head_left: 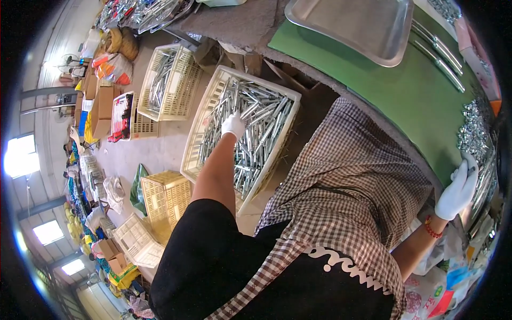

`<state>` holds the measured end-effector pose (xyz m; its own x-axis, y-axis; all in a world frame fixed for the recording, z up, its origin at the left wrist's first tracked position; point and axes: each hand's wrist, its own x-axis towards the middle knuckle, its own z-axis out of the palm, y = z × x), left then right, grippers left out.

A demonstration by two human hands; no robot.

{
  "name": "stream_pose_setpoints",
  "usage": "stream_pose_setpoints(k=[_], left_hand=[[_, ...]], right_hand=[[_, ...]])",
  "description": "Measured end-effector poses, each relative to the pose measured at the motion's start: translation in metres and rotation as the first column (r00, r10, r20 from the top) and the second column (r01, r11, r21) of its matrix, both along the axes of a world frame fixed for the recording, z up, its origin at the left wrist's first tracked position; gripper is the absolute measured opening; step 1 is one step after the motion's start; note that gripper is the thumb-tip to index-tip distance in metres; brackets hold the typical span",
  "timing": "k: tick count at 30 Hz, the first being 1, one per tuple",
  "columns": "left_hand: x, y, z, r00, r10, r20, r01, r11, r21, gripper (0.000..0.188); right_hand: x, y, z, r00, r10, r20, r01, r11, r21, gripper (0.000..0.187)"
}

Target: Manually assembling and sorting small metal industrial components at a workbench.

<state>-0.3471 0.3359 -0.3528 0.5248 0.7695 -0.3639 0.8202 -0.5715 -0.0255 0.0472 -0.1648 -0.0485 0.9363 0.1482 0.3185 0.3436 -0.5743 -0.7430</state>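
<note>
My left hand (233,126), in a white glove, reaches into a cream plastic crate (217,88) heaped with silvery metal tubes (261,138). Its fingers look curled around the end of one metal tube (236,100), which points away from the hand. My right hand (458,188), gloved in white with dark smudges on the fingertips, rests at the right edge of a green work mat (362,69). Its fingers are stretched out, beside a pile of small shiny metal parts (473,128). Long metal pieces (484,184) lie just past that hand.
A metal tray (352,24) and several finished-looking metal tubes (440,53) lie on the mat. Left of the full crate stand another crate of tubes (165,80), a crate with red items (124,114) and a yellowish crate (165,197). The bench edge curves past my checked apron (352,176).
</note>
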Motion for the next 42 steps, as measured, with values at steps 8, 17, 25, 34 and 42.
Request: stream_pose_setpoints(k=[8, 17, 25, 34, 42], left_hand=[[0.020, -0.026, 0.015, 0.834, 0.366, 0.413, -0.386, 0.922, -0.036, 0.031], [0.035, -0.032, 0.014, 0.871, 0.380, 0.311, -0.425, 0.900, 0.091, 0.034], [0.045, -0.018, 0.020, 0.718, 0.505, 0.480, -0.572, 0.820, -0.008, 0.039], [0.098, 0.054, 0.020, 0.548, 0.755, 0.361, -0.607, 0.656, -0.449, 0.045], [0.076, 0.059, -0.049, 0.776, -0.156, 0.611, 0.198, 0.980, -0.002, 0.027]], right_hand=[[-0.003, 0.000, -0.001, 0.999, -0.018, 0.033, 0.019, 0.999, -0.030, 0.025], [-0.004, -0.002, 0.002, 0.999, -0.041, 0.023, 0.042, 0.997, -0.059, 0.025], [-0.004, -0.001, 0.004, 0.999, -0.029, 0.025, 0.030, 0.997, -0.066, 0.025], [-0.008, 0.000, 0.005, 0.998, -0.032, 0.059, 0.038, 0.994, -0.099, 0.025], [-0.006, -0.004, -0.002, 0.998, -0.037, 0.046, 0.040, 0.997, -0.064, 0.023]])
